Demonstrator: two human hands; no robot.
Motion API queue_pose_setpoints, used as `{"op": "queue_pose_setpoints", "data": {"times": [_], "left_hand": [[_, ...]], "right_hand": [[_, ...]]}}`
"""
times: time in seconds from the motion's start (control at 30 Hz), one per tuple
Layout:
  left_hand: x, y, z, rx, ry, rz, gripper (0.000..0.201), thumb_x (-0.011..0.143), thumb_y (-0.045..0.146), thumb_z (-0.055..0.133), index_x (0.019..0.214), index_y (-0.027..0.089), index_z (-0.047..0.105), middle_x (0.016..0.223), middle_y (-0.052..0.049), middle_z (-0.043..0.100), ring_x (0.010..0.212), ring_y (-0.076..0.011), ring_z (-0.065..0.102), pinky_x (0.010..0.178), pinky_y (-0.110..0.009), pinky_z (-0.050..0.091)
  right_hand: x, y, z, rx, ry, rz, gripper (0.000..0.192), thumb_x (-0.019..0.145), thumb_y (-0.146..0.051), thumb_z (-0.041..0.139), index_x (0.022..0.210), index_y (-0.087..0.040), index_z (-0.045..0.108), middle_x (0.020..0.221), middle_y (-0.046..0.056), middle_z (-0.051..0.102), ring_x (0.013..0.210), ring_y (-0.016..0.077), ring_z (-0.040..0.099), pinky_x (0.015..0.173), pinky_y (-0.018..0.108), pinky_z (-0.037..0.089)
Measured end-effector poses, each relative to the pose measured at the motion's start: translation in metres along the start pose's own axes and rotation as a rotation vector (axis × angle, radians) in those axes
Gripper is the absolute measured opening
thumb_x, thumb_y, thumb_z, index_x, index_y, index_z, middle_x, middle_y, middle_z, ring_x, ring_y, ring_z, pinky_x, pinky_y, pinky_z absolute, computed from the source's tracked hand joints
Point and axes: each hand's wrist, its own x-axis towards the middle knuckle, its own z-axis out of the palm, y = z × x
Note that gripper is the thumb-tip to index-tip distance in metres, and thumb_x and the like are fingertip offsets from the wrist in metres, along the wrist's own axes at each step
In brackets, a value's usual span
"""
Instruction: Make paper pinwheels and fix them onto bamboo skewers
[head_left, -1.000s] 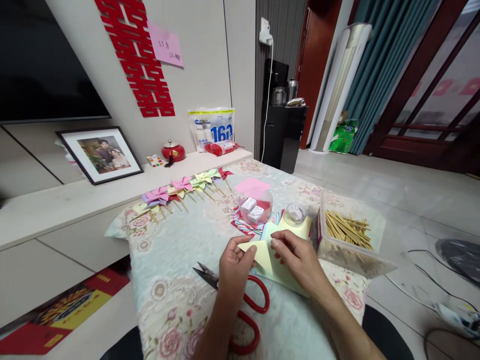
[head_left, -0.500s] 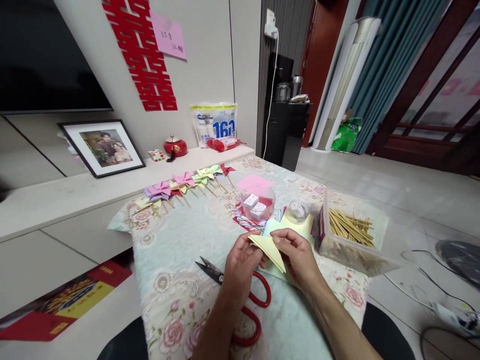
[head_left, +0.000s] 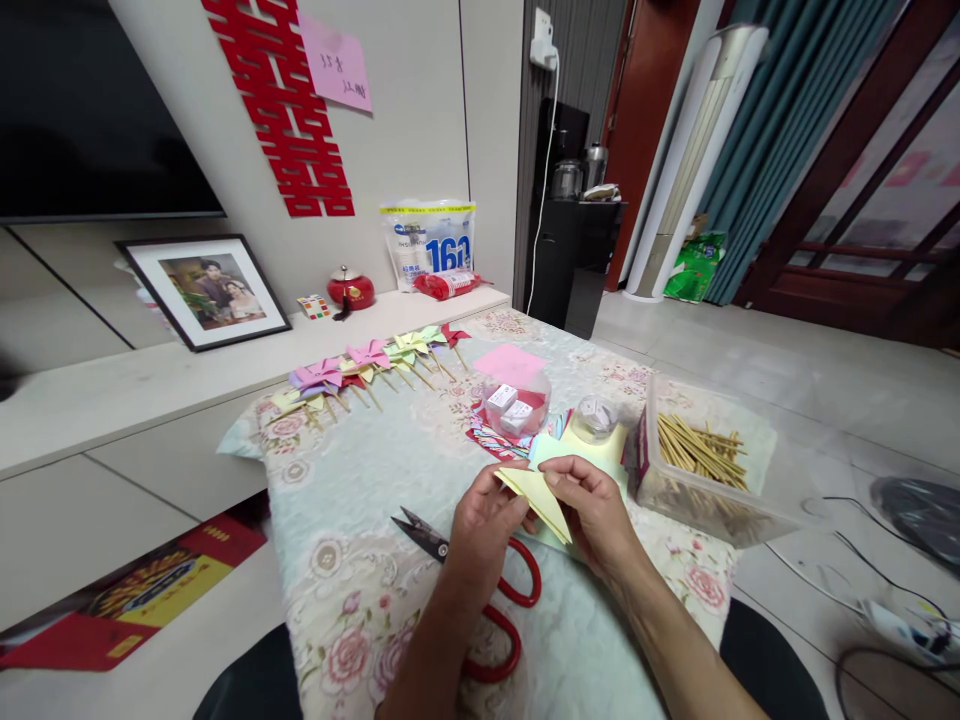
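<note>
Nearest us, red-handled scissors (head_left: 441, 549) lay on the cloth-covered surface (head_left: 352, 460), partly hidden behind our left forearm, blades pointing far and left. Just beyond, our left hand (head_left: 486, 512) pinched the left side of a folded yellow paper (head_left: 534, 497) between thumb and fingers, while our right hand (head_left: 587, 497) pinched its upper right side. We held it above the middle of the surface, over pale green sheets (head_left: 541, 450).

To the right stood a clear plastic box (head_left: 694, 513) holding thin sticks (head_left: 694, 445). Beyond our hands, a small round case (head_left: 596, 418) rested on a yellow sheet (head_left: 604, 452); left of it we saw a clear round tub (head_left: 542, 396) with two white boxes (head_left: 508, 407). Farther off lay pink paper (head_left: 510, 360), and at far left, a row of paper pinwheels (head_left: 367, 356). Behind them, a red pot (head_left: 351, 291) stood on the white cabinet (head_left: 315, 345).
</note>
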Motion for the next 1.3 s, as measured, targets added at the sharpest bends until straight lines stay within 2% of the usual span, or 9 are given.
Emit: {"op": "queue_pose_setpoints", "data": {"times": [0.17, 0.3, 0.5, 0.63, 0.77, 0.87, 1.07, 1.17, 1.3], "left_hand": [[0.0, 0.003, 0.002, -0.006, 0.003, -0.021, 0.033, 0.066, 0.022, 0.072, 0.099, 0.016, 0.069, 0.076, -0.002, 0.065, 0.065, -0.0144, 0.056, 0.058, -0.026, 0.048], [-0.001, 0.002, 0.002, -0.029, -0.001, -0.037, 0.03, 0.064, 0.015, 0.069, 0.095, 0.016, 0.069, 0.072, -0.001, 0.065, 0.063, -0.0129, 0.055, 0.059, -0.024, 0.046], [0.001, -0.003, -0.002, 0.011, 0.026, -0.019, 0.024, 0.068, 0.022, 0.076, 0.089, 0.016, 0.067, 0.07, 0.001, 0.064, 0.063, -0.0116, 0.056, 0.064, -0.024, 0.046], [0.004, -0.007, -0.004, 0.045, 0.097, -0.023, 0.026, 0.066, 0.027, 0.08, 0.085, 0.017, 0.065, 0.073, 0.0, 0.067, 0.062, -0.0126, 0.059, 0.058, -0.023, 0.046], [0.008, -0.008, -0.007, 0.038, 0.175, -0.027, 0.03, 0.061, 0.029, 0.082, 0.081, 0.017, 0.063, 0.068, 0.0, 0.068, 0.055, -0.0112, 0.056, 0.052, -0.022, 0.043], [0.011, -0.01, -0.011, 0.059, 0.224, -0.011, 0.03, 0.062, 0.032, 0.082, 0.079, 0.016, 0.062, 0.065, 0.0, 0.067, 0.051, -0.0101, 0.053, 0.051, -0.022, 0.042], [0.011, -0.016, -0.018, 0.095, 0.234, 0.0, 0.028, 0.073, 0.04, 0.077, 0.082, 0.017, 0.064, 0.074, -0.001, 0.069, 0.061, -0.0129, 0.058, 0.055, -0.024, 0.047], [0.012, -0.017, -0.018, 0.093, 0.235, -0.007, 0.025, 0.073, 0.037, 0.076, 0.08, 0.017, 0.064, 0.069, 0.001, 0.068, 0.057, -0.0109, 0.056, 0.055, -0.022, 0.045], [0.01, -0.015, -0.014, 0.165, 0.223, 0.011, 0.023, 0.072, 0.035, 0.076, 0.078, 0.017, 0.063, 0.064, 0.002, 0.068, 0.055, -0.0114, 0.058, 0.055, -0.022, 0.045]], "right_hand": [[0.0, 0.002, 0.0, -0.006, -0.02, 0.004, 0.032, 0.066, -0.041, 0.084, 0.082, -0.019, 0.068, 0.061, -0.001, 0.067, 0.05, 0.0159, 0.058, 0.051, 0.029, 0.044], [0.0, 0.004, 0.0, -0.114, 0.03, -0.075, 0.033, 0.066, -0.043, 0.084, 0.083, -0.018, 0.069, 0.06, -0.002, 0.066, 0.05, 0.0132, 0.055, 0.051, 0.026, 0.041], [-0.004, 0.004, 0.0, -0.289, -0.004, -0.165, 0.033, 0.073, -0.048, 0.078, 0.086, -0.018, 0.071, 0.066, -0.001, 0.067, 0.056, 0.0135, 0.055, 0.055, 0.025, 0.042], [-0.003, 0.007, -0.006, -0.398, -0.012, -0.248, 0.034, 0.083, -0.052, 0.068, 0.09, -0.019, 0.073, 0.073, 0.001, 0.066, 0.067, 0.0168, 0.058, 0.06, 0.027, 0.043], [-0.002, 0.011, -0.012, -0.282, -0.115, -0.219, 0.041, 0.09, -0.057, 0.057, 0.106, -0.021, 0.07, 0.084, 0.004, 0.069, 0.067, 0.0184, 0.061, 0.062, 0.03, 0.048], [-0.002, 0.012, -0.013, -0.256, -0.158, -0.231, 0.045, 0.088, -0.056, 0.061, 0.115, -0.021, 0.067, 0.084, 0.004, 0.069, 0.068, 0.019, 0.062, 0.064, 0.031, 0.049], [-0.002, 0.012, -0.013, -0.214, -0.181, -0.237, 0.045, 0.089, -0.052, 0.062, 0.122, -0.02, 0.065, 0.08, 0.004, 0.069, 0.075, 0.0199, 0.063, 0.068, 0.031, 0.05], [-0.001, 0.011, -0.013, -0.237, -0.16, -0.237, 0.044, 0.087, -0.049, 0.065, 0.121, -0.02, 0.066, 0.083, 0.004, 0.07, 0.076, 0.0194, 0.063, 0.067, 0.03, 0.05], [-0.001, 0.008, -0.011, -0.29, -0.049, -0.241, 0.042, 0.083, -0.045, 0.07, 0.118, -0.022, 0.068, 0.098, 0.005, 0.071, 0.071, 0.0171, 0.061, 0.067, 0.031, 0.051]]}}
